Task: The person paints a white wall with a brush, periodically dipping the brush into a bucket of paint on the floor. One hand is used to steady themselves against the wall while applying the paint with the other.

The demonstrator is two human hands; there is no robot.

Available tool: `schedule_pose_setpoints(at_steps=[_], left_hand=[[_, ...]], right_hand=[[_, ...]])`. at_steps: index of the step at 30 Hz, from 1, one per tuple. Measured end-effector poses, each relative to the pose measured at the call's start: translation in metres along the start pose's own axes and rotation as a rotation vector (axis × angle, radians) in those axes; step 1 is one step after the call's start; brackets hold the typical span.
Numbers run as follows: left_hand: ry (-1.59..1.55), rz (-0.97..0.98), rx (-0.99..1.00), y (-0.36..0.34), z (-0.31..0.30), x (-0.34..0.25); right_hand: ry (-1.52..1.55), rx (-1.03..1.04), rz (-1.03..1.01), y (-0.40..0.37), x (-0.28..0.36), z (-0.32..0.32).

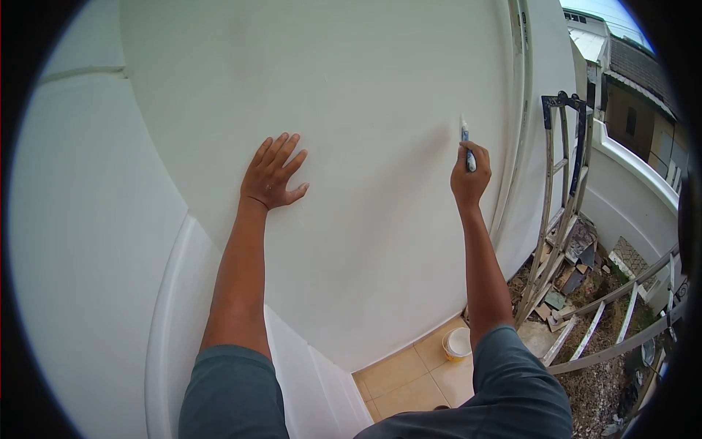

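My left hand (273, 173) lies flat against the white wall (365, 88), fingers spread, holding nothing. My right hand (469, 174) is closed around a slim blue-and-white tool (466, 140), which looks like a small brush or scraper. Its tip points up and touches the wall just above the hand, near a vertical white pipe (515, 117).
A wooden ladder (559, 197) leans against the wall to the right. Below on tan floor tiles (409, 377) stands a small bucket (458, 342) of white paint. Rubble and scrap pieces (578, 274) lie on the ground. Metal railings (621, 322) and neighbouring buildings (629, 73) sit at the far right.
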State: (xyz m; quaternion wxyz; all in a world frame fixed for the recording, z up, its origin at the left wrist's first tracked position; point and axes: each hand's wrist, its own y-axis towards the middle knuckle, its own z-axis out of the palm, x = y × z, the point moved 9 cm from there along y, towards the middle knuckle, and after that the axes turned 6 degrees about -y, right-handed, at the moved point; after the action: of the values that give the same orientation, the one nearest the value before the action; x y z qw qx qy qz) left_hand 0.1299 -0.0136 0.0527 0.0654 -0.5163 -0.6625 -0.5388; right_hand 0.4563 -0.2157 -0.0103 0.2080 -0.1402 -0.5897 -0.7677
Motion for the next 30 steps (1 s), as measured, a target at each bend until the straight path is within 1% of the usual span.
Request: schedule_pose_setpoints(at_steps=[1, 2, 3, 4, 6, 7, 8, 9, 10, 11, 12, 14, 16, 18, 20, 23, 24, 25, 27, 28, 29, 30], left_hand=[[-0.004, 0.003, -0.006, 0.000, 0.000, 0.000], [-0.004, 0.007, -0.015, 0.002, 0.000, 0.002], [-0.012, 0.017, -0.022, 0.001, 0.001, 0.002], [-0.011, 0.021, -0.015, 0.004, 0.002, 0.002], [0.001, -0.002, 0.015, 0.001, 0.002, 0.004], [0.002, -0.001, 0.014, -0.001, 0.000, 0.003], [0.003, 0.000, 0.006, 0.001, -0.001, 0.002], [0.000, -0.002, -0.004, 0.002, -0.001, 0.001], [-0.011, -0.006, -0.010, 0.002, -0.001, 0.002], [-0.025, -0.008, -0.015, 0.001, -0.001, 0.002], [-0.039, -0.010, -0.018, 0.000, 0.000, 0.002], [-0.021, -0.004, -0.022, 0.002, -0.004, 0.004], [-0.029, 0.002, -0.024, 0.000, -0.002, -0.001], [-0.036, 0.004, -0.035, 0.001, -0.001, 0.001], [-0.032, -0.001, -0.006, 0.003, -0.003, 0.000], [-0.024, -0.011, 0.002, 0.002, -0.004, 0.002], [-0.024, -0.011, -0.004, 0.002, -0.004, 0.002], [-0.023, -0.011, -0.007, 0.002, -0.003, 0.002], [-0.022, -0.010, -0.007, 0.001, 0.000, 0.003], [-0.024, -0.011, -0.011, 0.001, 0.000, 0.003], [-0.029, -0.012, -0.013, 0.001, -0.001, 0.003], [-0.037, -0.009, -0.015, 0.001, -0.002, 0.002]], right_hand=[[0.160, 0.186, -0.035, -0.009, 0.025, 0.025], [0.245, 0.380, -0.066, -0.020, 0.069, 0.037], [0.370, 0.453, -0.171, -0.029, 0.106, 0.039], [0.558, 0.574, -0.196, -0.030, 0.131, 0.041], [0.903, 0.873, 0.055, -0.025, 0.139, 0.054], [0.875, 0.874, 0.126, -0.014, 0.125, 0.064], [0.719, 0.786, 0.086, 0.007, 0.113, 0.064], [0.582, 0.652, 0.087, 0.029, 0.082, 0.072], [0.599, 0.453, 0.197, 0.053, 0.046, 0.074], [0.555, 0.303, 0.220, 0.075, 0.019, 0.067], [0.383, 0.134, 0.141, 0.093, 0.004, 0.054], [-0.129, -0.194, -0.258, 0.097, 0.051, 0.025], [-0.049, 0.089, -0.311, 0.079, 0.085, 0.053], [0.128, 0.391, -0.419, 0.042, 0.138, 0.073], [0.667, 0.589, -0.242, 0.024, 0.164, 0.072], [1.083, 0.770, 0.165, 0.021, 0.153, 0.079], [0.973, 0.682, 0.149, 0.034, 0.137, 0.079], [0.852, 0.573, 0.214, 0.047, 0.111, 0.082], [0.611, 0.252, 0.408, 0.072, 0.033, 0.079], [0.553, 0.103, 0.422, 0.082, 0.006, 0.068], [0.299, -0.027, 0.224, 0.093, 0.011, 0.048], [0.166, -0.068, 0.023, 0.091, 0.024, 0.045]])
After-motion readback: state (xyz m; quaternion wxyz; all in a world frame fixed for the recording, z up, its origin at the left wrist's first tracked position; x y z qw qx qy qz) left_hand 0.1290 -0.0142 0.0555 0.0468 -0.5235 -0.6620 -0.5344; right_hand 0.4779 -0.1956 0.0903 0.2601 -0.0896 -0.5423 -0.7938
